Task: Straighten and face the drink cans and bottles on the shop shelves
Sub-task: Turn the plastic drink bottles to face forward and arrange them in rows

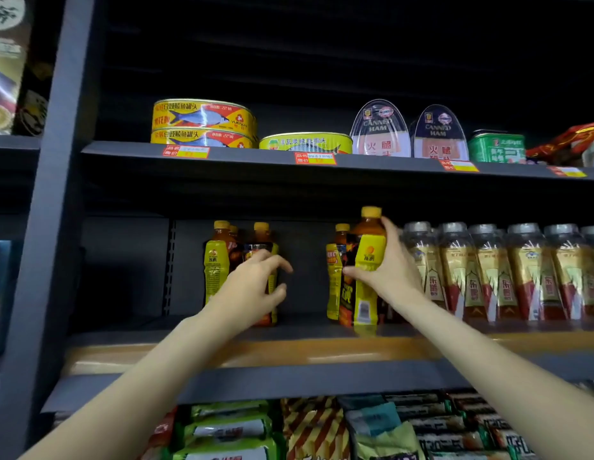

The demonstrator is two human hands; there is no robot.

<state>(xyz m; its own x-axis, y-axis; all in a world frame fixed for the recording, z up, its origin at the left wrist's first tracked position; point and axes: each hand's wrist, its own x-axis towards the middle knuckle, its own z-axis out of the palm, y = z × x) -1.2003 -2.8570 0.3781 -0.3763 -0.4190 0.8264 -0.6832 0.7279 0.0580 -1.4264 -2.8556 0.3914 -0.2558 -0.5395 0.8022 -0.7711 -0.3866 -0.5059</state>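
Bottles with yellow caps stand on the middle shelf (pixel 289 330) in front of me, in two small groups with a bare gap between them. My right hand (pixel 390 270) grips the nearest bottle of the right group (pixel 368 257), an amber drink with a yellow label and a barcode low on its side. My thumb lies across the label front and my fingers (pixel 393 232) curl round the shoulder on the far right side; the bottle stands upright, its base at the shelf surface, though I cannot tell whether it is touching. Just left of it, and slightly farther back, stands a second bottle of the same kind (pixel 335 277).

My left hand (pixel 255 290) is at the left group. Its fingers are curled round the lower body of a bottle with a dark label (pixel 264 240), thumb toward the gap. Beside it on the left stands another yellow-labelled bottle (pixel 217 260), with one more cap visible behind.

Right of my right hand runs a row of clear bottles with grey caps and gold-and-red labels (pixel 494 270), tightly side by side.

On the upper shelf sit stacked yellow fish tins (pixel 202 122), a flat yellow-green tin (pixel 305 142), two canned ham tins (pixel 408 132) and a green tin (pixel 496 147), with red and yellow price tags (pixel 315 158) on the shelf edge. Below the middle shelf lie packets of snacks (pixel 322 429).
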